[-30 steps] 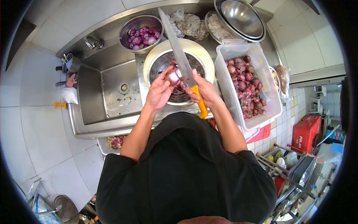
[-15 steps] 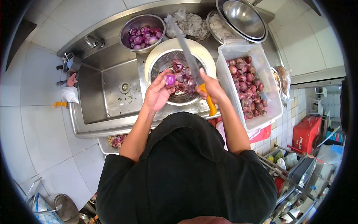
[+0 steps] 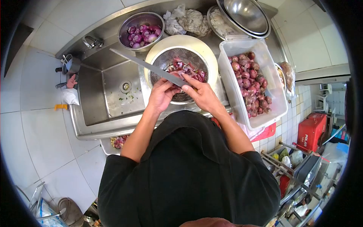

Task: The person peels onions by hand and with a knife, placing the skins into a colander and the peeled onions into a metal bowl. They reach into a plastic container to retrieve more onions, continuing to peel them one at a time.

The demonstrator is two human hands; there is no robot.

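Observation:
My right hand (image 3: 202,95) is closed on a large knife (image 3: 147,66), whose long blade points up and left across the front of my left hand. My left hand (image 3: 160,96) has its fingers curled round a red onion, mostly hidden by the blade and fingers. Both hands are close together over the near side of a perforated metal colander (image 3: 159,62) with red onion skins (image 3: 194,73) in it. The colander rests within a cream-coloured round rim (image 3: 181,40).
To the right stands a clear plastic bin (image 3: 278,108) of unpeeled red onions (image 3: 249,81). Behind is a metal bowl (image 3: 123,36) of peeled onions, beside plastic bags (image 3: 194,22) and stacked metal bowls (image 3: 247,13). A steel sink (image 3: 113,102) lies left.
The knife has swung from upright on the right to slanting left over my left hand. My right hand has moved left, beside the left one. The held onion has become mostly hidden.

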